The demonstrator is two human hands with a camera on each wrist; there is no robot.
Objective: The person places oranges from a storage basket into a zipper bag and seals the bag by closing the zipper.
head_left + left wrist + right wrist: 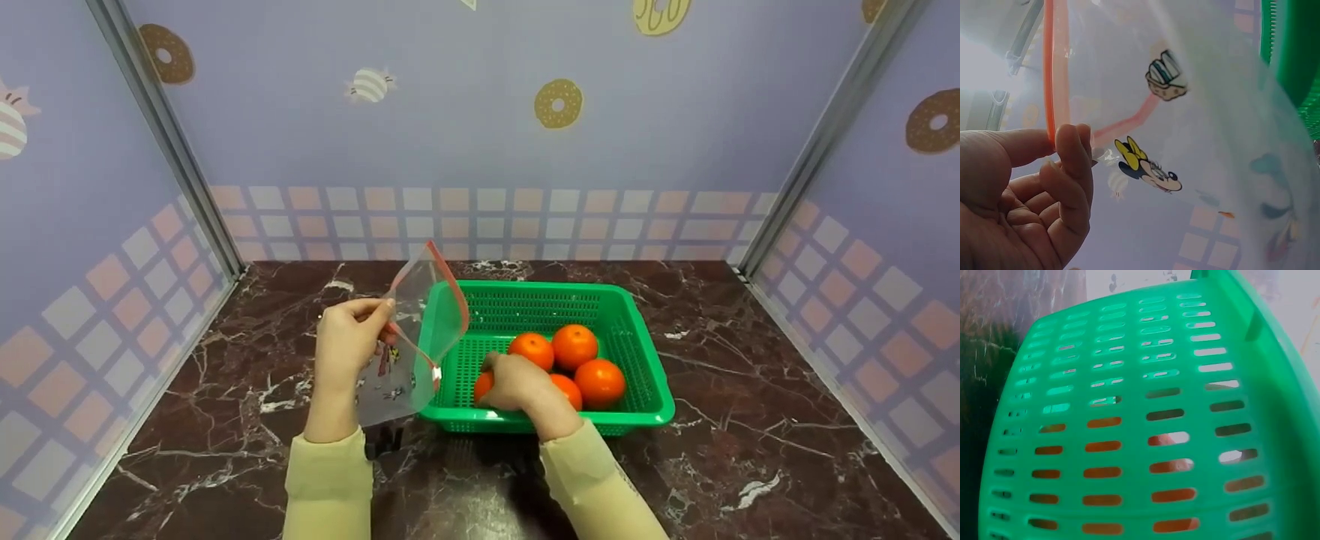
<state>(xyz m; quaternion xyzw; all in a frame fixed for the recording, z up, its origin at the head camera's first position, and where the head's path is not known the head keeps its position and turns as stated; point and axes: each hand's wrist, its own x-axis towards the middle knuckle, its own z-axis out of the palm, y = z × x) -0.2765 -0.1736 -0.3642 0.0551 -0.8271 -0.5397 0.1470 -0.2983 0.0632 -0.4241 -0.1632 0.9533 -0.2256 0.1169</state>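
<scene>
My left hand [351,334] pinches the rim of a clear zip bag [427,300] with a red-orange seal strip. The bag hangs with its mouth gaping, beside and partly over the left end of a green plastic basket [637,330]. Cartoon prints on the bag [1154,174] show close up in the left wrist view. Down inside the basket, my right hand [517,381] grips an orange [483,387] at the front left; the hand covers part of it. In the right wrist view, the slotted basket wall [1129,394] hides most of the hand and fruit.
Several other oranges [575,346] lie together in the basket's middle and right part. The basket stands on a dark red marbled tabletop [735,420]. Patterned panels [480,135] enclose the table at the back and both sides.
</scene>
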